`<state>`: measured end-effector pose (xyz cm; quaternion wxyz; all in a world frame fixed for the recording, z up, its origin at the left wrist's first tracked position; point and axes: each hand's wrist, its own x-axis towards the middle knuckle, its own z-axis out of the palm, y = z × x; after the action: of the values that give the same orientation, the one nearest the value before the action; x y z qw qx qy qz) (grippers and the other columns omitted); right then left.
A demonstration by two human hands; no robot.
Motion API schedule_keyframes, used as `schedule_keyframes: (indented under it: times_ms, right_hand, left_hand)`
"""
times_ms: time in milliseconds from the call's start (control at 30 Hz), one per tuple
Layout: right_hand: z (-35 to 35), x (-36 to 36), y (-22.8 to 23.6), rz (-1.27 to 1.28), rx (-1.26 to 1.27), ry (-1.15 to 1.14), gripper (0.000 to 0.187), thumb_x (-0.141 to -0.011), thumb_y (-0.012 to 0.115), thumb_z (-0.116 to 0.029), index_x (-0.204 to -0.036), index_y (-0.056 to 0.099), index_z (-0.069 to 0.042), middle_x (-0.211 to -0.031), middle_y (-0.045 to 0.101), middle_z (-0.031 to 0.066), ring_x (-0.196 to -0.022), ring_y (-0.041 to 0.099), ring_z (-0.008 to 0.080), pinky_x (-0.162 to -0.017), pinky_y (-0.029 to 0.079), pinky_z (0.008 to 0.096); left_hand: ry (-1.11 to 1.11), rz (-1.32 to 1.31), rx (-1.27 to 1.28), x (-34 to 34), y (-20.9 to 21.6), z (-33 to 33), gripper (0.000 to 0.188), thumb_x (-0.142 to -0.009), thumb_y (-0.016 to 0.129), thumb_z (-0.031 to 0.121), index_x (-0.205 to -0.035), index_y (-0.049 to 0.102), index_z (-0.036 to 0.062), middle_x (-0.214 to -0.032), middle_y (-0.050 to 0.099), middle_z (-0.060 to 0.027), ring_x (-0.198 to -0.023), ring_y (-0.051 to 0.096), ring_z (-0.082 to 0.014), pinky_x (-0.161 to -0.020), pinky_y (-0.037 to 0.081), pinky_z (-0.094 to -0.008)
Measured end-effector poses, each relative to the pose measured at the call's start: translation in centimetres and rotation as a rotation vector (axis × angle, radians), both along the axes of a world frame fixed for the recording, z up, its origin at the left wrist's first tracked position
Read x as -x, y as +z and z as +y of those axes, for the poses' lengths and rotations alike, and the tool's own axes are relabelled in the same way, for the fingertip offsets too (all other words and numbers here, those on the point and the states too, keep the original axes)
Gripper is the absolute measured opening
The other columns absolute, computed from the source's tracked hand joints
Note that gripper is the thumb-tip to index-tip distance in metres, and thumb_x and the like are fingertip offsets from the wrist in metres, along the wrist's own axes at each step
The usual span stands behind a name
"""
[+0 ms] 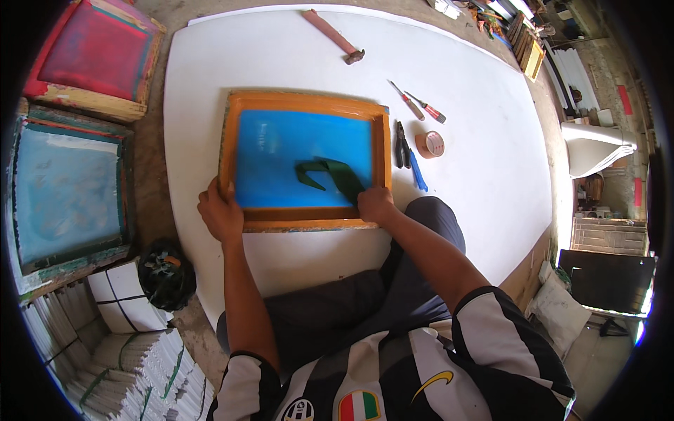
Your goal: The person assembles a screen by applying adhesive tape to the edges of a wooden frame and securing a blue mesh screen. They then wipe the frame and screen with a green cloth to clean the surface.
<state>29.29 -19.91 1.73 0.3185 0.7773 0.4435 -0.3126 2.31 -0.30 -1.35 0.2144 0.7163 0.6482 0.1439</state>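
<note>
A wooden screen-printing frame (309, 100) with orange-brown bars and blue mesh (288, 144) lies in front of me on a large white sheet. My left hand (222, 212) is closed on its near left corner, fingers over the outer side. At the near right corner my right hand (376, 204) is closed on one end of a dark green strip (344, 180). The strip runs up from that hand across the mesh, and its free end folds back toward the left. My right fingertips are partly hidden.
A hammer (335, 36) lies at the sheet's far side. To the frame's right are two screwdrivers (414, 105), black-and-blue pliers (404, 147) and a tape roll (434, 144). More screen frames (67, 193) stand at left, near a black bag (166, 274) and stacked white sheets (140, 365).
</note>
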Motion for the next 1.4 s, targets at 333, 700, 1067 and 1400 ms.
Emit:
schedule_keyframes:
  times_ms: [333, 700, 1067, 1400]
  right_hand:
    - [0.9, -5.3, 10.3, 1.475, -1.046, -0.885, 0.011, -0.089, 0.071, -0.007, -0.100, 0.073, -0.005, -0.099, 0.068, -0.0006, -0.096, 0.060, 0.0121, -0.093, 0.046, 0.0306]
    - [-10.6, -16.7, 19.4, 1.379, -1.904, -1.002, 0.022, -0.103, 0.060, -0.021, -0.121, 0.057, -0.008, -0.104, 0.066, 0.0067, -0.092, 0.063, 0.0172, -0.089, 0.054, 0.0349]
    - [-16.1, -20.3, 4.0, -0.218, -1.028, -0.633, 0.044, -0.090, 0.071, -0.024, -0.126, 0.054, -0.006, -0.111, 0.068, 0.0262, -0.112, 0.064, 0.0482, -0.094, 0.054, 0.0493]
    - [-6.5, -5.8, 3.5, 0.202, -0.604, -0.545, 0.078, -0.092, 0.064, -0.060, -0.140, 0.054, 0.001, -0.132, 0.067, 0.0231, -0.126, 0.063, 0.0415, -0.106, 0.049, 0.0517]
  left_hand:
    - [-0.084, -0.465, 0.108, 2.0, -0.7, 0.7, 0.065, -0.098, 0.071, 0.044, -0.139, 0.060, -0.0050, -0.129, 0.063, -0.0260, -0.119, 0.062, -0.0356, -0.103, 0.049, -0.0454]
    - [-0.212, -0.057, -0.025, 3.7, 1.3, -5.3, 0.072, -0.093, 0.075, 0.041, -0.144, 0.052, -0.0037, -0.140, 0.055, -0.0312, -0.130, 0.053, -0.0467, -0.109, 0.044, -0.0511]
    - [-0.446, 0.185, -0.109, 1.1, 0.8, -13.6, 0.079, -0.092, 0.067, 0.061, -0.149, 0.050, 0.0095, -0.163, 0.032, -0.0242, -0.152, 0.024, -0.0467, -0.119, 0.026, -0.0604]
    - [-0.474, 0.255, -0.060, 1.0, 1.2, -14.4, 0.085, -0.093, 0.067, 0.060, -0.158, 0.039, 0.0129, -0.166, 0.027, -0.0239, -0.154, 0.022, -0.0466, -0.119, 0.027, -0.0606]
